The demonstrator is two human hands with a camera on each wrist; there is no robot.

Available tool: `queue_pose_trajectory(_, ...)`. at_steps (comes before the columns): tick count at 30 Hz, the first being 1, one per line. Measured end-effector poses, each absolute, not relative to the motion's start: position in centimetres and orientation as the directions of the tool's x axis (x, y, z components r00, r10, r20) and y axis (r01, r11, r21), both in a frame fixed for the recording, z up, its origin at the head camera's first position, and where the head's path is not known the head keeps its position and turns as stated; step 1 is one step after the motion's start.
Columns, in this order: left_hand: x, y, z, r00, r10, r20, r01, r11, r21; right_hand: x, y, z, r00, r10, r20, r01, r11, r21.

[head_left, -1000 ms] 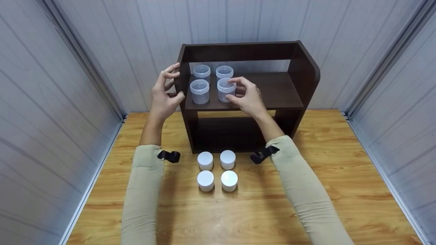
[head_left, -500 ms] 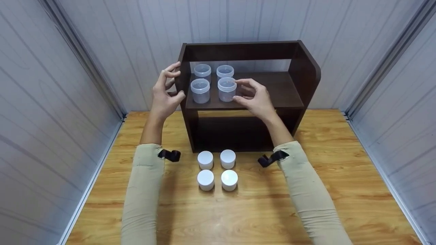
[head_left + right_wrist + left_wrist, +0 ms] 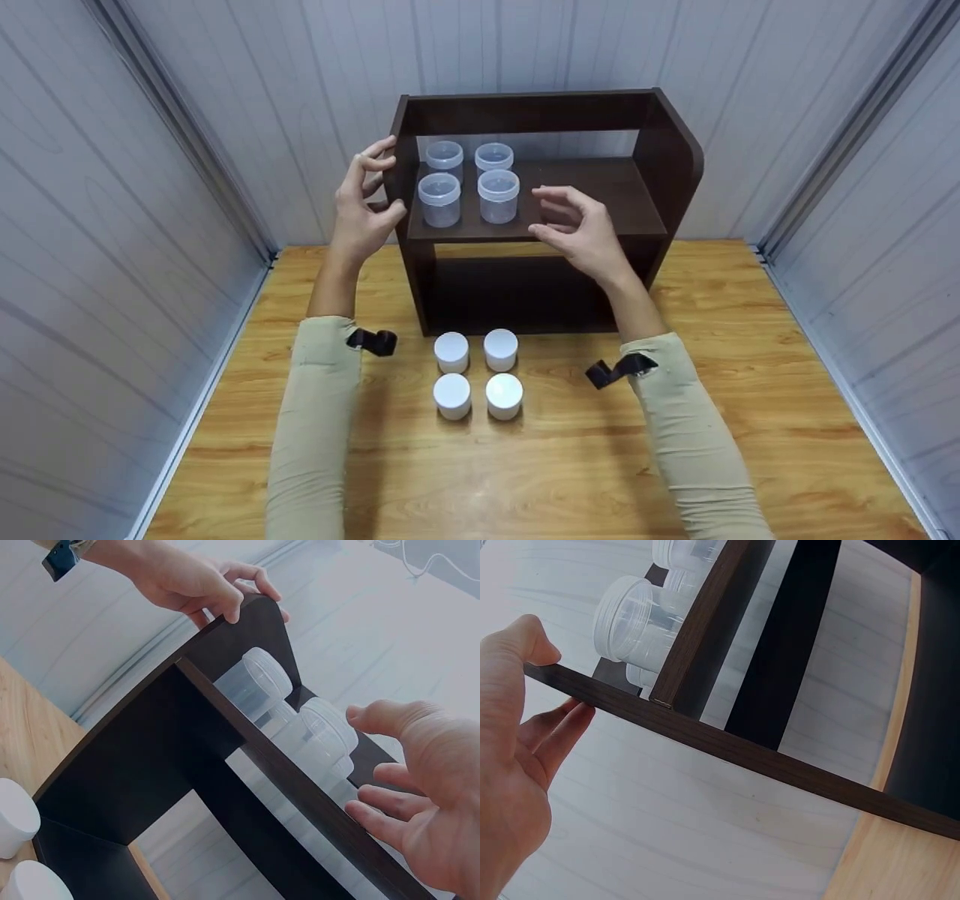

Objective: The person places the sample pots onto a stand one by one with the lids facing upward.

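**Upper Shelf [image 3: 600, 180]: Left End Loaded**

On the bench [image 3: 480, 472] we find four white jars [image 3: 504, 395], two by two, before the lower front edge of the rack [image 3: 682, 161]. Nothing touches them.

Near the shelf's front edge, our right hand [image 3: 585, 231] is free; thumb and fingers stand spread, apart from the front right clear jar [image 3: 499, 202] on the shelf. Our left hand [image 3: 363, 214] pinches the left side panel [image 3: 727, 748] between thumb and fingers. The other three clear jars [image 3: 440, 206] stand upright, completing two rows toward the back edge.

We judge the step in hand to be positioning the clear jars. The next move likely calls for drawing the right hand past the front edge without nudging them.
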State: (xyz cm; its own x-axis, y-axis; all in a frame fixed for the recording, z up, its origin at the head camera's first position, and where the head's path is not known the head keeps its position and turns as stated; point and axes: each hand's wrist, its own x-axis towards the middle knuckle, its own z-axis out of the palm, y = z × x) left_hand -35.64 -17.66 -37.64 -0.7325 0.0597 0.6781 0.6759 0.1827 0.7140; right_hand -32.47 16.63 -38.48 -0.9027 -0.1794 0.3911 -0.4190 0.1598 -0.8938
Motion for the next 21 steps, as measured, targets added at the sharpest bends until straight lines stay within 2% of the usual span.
queue_pose_trajectory(21,-35.5,-17.6,-37.4,-0.749,0.049,0.660,0.656,0.192,0.730,-28.8,19.1,-39.9,-0.851,-0.253,0.460,-0.501,0.125,-0.857)
